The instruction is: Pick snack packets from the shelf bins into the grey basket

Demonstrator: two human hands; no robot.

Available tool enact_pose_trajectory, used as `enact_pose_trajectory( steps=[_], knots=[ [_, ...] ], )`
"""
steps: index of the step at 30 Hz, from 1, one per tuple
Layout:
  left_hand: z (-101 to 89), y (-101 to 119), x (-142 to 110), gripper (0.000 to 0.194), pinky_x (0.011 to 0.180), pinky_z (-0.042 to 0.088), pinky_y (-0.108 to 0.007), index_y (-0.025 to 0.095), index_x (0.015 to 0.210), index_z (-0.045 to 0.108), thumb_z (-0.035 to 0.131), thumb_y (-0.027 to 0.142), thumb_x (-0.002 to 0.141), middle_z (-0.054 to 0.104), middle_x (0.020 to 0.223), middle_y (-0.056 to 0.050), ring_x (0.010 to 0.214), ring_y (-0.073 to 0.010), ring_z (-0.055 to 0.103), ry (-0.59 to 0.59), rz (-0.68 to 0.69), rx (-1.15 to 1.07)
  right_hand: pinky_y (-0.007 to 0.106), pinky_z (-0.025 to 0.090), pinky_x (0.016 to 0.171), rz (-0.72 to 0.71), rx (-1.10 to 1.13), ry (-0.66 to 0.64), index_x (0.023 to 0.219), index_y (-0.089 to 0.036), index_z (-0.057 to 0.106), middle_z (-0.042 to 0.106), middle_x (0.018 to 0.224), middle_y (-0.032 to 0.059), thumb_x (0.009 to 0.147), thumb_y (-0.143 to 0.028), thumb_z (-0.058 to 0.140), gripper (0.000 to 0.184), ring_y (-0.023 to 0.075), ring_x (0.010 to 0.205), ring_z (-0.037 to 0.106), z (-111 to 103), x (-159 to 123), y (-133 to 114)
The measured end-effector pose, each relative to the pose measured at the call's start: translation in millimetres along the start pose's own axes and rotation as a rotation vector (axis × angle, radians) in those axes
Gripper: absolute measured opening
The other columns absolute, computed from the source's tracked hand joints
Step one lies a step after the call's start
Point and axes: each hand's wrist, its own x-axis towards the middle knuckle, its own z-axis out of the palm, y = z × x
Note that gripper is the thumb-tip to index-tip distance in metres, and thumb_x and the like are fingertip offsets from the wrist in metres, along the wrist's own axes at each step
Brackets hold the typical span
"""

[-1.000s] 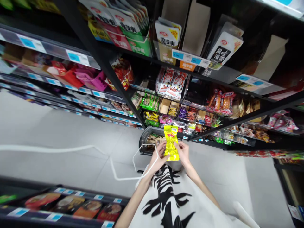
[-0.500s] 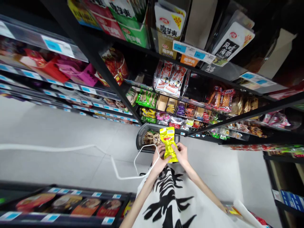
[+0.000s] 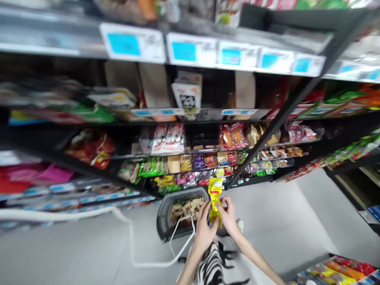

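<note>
Black shelving [image 3: 297, 106], stacked with bagged goods, spans the scene; its upper left part is blurred, and a slanting upright runs down to its bottom edge. Grey floor [image 3: 273, 221] extends from that bottom edge, with its widest room for movement to the right of the hands, as far as a low display [image 3: 341, 273] of coloured packs beyond the right forearm. A second stretch of floor lies left of the basket [image 3: 162, 227], a grey, open-topped one near the shelving's bottom edge, its right rim just beside the left hand. A white cord [image 3: 154, 264] crosses the left floor and loops up in front of the basket's lower right corner. A black-and-white garment [image 3: 209, 267] shows beneath the forearms. The left hand [image 3: 204, 226] and the right hand [image 3: 228, 217] face each other, both clamped on the lower part of a yellow packet [image 3: 215, 190]. The packet stands roughly upright between them, its upper part projecting above the fingers, just right of the basket's rim as seen and overlapping the shelving's bottom edge. Small tan packets [image 3: 190, 208] lie inside the basket. Blue-and-white price labels [image 3: 184, 51] line the shelving's front edges; their print is illegible.
</note>
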Motion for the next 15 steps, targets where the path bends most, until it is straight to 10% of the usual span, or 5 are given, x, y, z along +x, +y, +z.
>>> enact_pose_trajectory(
  steps=[8, 15],
  knots=[
    [106.1, 50.9, 0.4, 0.084, 0.123, 0.03, -0.06, 0.036, 0.144, 0.055, 0.071, 0.008, 0.067, 0.045, 0.159, -0.006, 0.15, -0.0338, 0.034, -0.444, 0.132, 0.132, 0.028, 0.048, 0.07, 0.018, 0.216, 0.16, 0.074, -0.02, 0.059, 0.061, 0.074, 0.0001, 0.071, -0.046, 0.075, 0.03, 0.0198, 0.074, 0.058, -127.4, 29.7, -14.3],
    [208.4, 75.9, 13.2, 0.038, 0.115, 0.044, -0.054, 0.044, 0.115, 0.076, 0.064, 0.031, 0.081, 0.074, 0.125, -0.004, 0.133, -0.0345, 0.057, -0.335, -0.092, -0.085, 0.024, 0.041, 0.042, 0.145, 0.384, -0.007, 0.081, -0.019, 0.06, 0.058, 0.058, -0.0025, 0.072, -0.073, 0.071, 0.056, 0.0152, 0.044, 0.054, -240.6, 31.9, -35.5]
  ],
)
